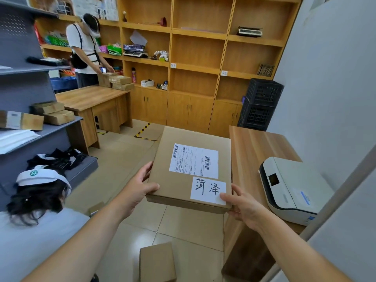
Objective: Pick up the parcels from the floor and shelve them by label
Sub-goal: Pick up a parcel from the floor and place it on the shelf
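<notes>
**Two hands, one flat carton held over the tiled floor**

Two bare hands grip a single parcel in the middle of the frame. Starting at the far left, a grey metal shelving unit (30,70) carries several small brown cardboard boxes (54,112) on its middle tier and black plastic-wrapped packets (59,158) on its lowest tier. Below it, at lower left, a crouching person with dark hair and a white headband (40,178) faces away from the camera. At upper left a second person in a white T-shirt (85,43) stands at a wooden desk (89,96) beside three stacked brown cartons (120,82).

Moving toward centre, the left hand (138,186) clasps the left edge of the flat brown cardboard parcel (183,159), thumb on top near the front corner and fingers against the side. The parcel is held level above the beige floor tiles, its top bearing a white printed shipping label (194,160) and, below that, a white slip with handwritten characters (208,190). A smaller brown cardboard box (157,263) lies on the floor at bottom centre. Behind, tall wooden wall shelves (199,37) fill the upper middle.

The right hand (244,206) holds the parcel's near right corner, thumb pressing the slip's edge. Further right, a wooden counter (258,147) supports a white label printer (293,190), with stacked black plastic crates (260,104) behind it.
</notes>
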{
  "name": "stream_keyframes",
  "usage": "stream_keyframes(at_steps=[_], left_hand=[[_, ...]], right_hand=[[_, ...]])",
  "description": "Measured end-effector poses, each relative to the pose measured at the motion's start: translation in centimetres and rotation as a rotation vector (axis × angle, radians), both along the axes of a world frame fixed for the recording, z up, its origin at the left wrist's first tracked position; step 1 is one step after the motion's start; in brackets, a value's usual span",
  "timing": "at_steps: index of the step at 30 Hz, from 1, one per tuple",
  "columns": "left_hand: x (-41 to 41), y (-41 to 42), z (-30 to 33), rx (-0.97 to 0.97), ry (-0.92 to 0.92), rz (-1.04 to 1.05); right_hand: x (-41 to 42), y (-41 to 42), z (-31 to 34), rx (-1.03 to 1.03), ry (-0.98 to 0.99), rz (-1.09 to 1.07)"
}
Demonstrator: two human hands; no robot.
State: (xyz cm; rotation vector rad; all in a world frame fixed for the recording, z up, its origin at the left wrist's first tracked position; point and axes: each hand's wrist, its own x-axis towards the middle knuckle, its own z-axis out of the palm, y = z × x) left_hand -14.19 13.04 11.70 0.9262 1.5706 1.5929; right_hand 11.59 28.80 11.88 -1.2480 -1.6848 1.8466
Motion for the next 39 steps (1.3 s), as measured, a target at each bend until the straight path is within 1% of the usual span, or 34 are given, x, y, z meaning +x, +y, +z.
stream_keyframes(at_steps=[2,4,6,8,9,10,12,14,16,18,22,26,30,35,37,39], left_hand=[[0.1,-0.1,0.5,0.024,0.028,0.014],[0.5,0.1,0.8,0.048,0.075,0.110],[1.0,0.5,0.9,0.046,0.166,0.338],[1.8,1.0,0.9,-0.035,0.288,0.621],[2.3,1.2,1.0,-0.084,0.313,0.737],[2.9,1.5,1.0,-0.111,0.294,0.824],[4.0,1.9,1.1,-0.100,0.157,0.902],[4.7,2.5,1.1,-0.093,-0.044,0.901],[5.4,2.9,1.0,-0.108,-0.220,0.840],[6.8,3.2,0.7,-0.109,-0.309,0.746],[9.6,3.4,-0.5,-0.019,-0.375,0.595],[10.2,3.1,-1.2,0.094,-0.403,0.497],[9.5,3.2,-0.8,0.160,-0.452,0.505],[8.3,3.1,0.1,0.220,-0.443,0.460],[7.3,2.8,0.4,0.221,-0.448,0.429],[6.0,2.4,0.5,0.211,-0.453,0.386]], right_hand=[[-0.2,-0.4,0.2,-0.017,0.040,-0.048],[-0.7,-0.8,0.2,-0.032,0.084,-0.085],[-1.5,-1.6,-0.1,-0.021,0.097,-0.103],[-2.5,-2.5,-0.5,-0.025,0.124,-0.132],[-2.9,-2.9,-0.8,-0.034,0.142,-0.152],[-3.3,-3.4,-1.0,-0.043,0.159,-0.170],[-3.9,-4.2,-1.2,-0.068,0.196,-0.203],[-4.3,-4.9,-1.4,-0.091,0.235,-0.242],[-4.9,-5.6,-1.7,-0.116,0.268,-0.304],[-5.7,-6.3,-1.9,-0.146,0.292,-0.364],[-7.0,-7.5,-2.2,-0.260,0.379,-0.398],[-7.4,-8.2,-1.8,-0.274,0.448,-0.391],[-7.5,-8.4,-1.5,-0.238,0.461,-0.372],[-7.4,-8.1,-0.7,-0.157,0.455,-0.300],[-6.8,-6.9,0.0,-0.067,0.456,-0.334],[-5.8,-5.2,1.0,0.033,0.443,-0.417]])
